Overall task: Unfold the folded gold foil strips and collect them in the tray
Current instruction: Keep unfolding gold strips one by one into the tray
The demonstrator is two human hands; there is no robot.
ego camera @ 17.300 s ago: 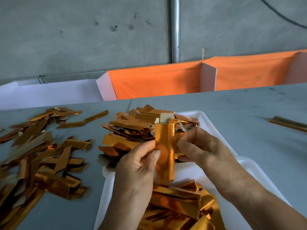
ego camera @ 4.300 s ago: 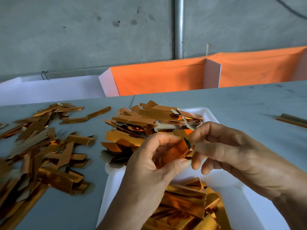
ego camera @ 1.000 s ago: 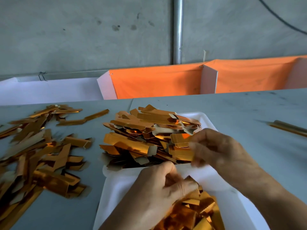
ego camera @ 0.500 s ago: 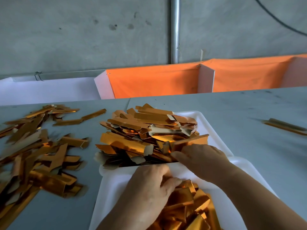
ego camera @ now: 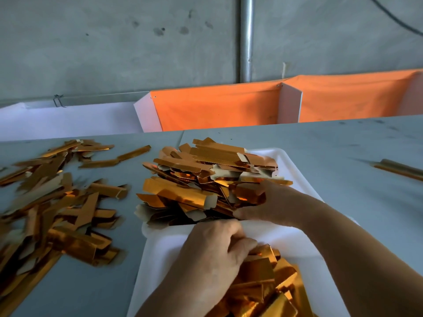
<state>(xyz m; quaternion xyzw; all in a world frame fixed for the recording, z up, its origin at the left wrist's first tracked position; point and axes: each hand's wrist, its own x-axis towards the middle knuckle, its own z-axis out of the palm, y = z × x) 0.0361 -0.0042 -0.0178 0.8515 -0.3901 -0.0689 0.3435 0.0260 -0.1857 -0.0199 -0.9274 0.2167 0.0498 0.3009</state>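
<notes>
Near pile (ego camera: 263,291): crumpled gold strips at the tray's 6 o'clock end, under the left hand.
Left hand (ego camera: 212,252): knuckles up, fingers curled down into the near pile, gripping strips there.
Tray (ego camera: 295,227): white, shallow, running from 6 toward 12 o'clock; a bare band lies between its two piles.
Right hand (ego camera: 270,202): reaches in from 4 o'clock to the near edge of the far stack; its fingers are tucked among the strips, and whether they grip one I cannot tell.
Far stack (ego camera: 206,177): flattened gold strips heaped at the tray's 12 o'clock end, overhanging its rim at 9 o'clock.
Loose strips (ego camera: 52,197): scattered on the grey table (ego camera: 343,156) at 9 o'clock, beside the tray.
Lone strip (ego camera: 398,169): on the table at 3 o'clock, well apart from the tray.
Orange cloth (ego camera: 217,108): behind the table's far edge at 12 o'clock, with white panels.
Pipe (ego camera: 246,40): upright on the grey wall behind.
</notes>
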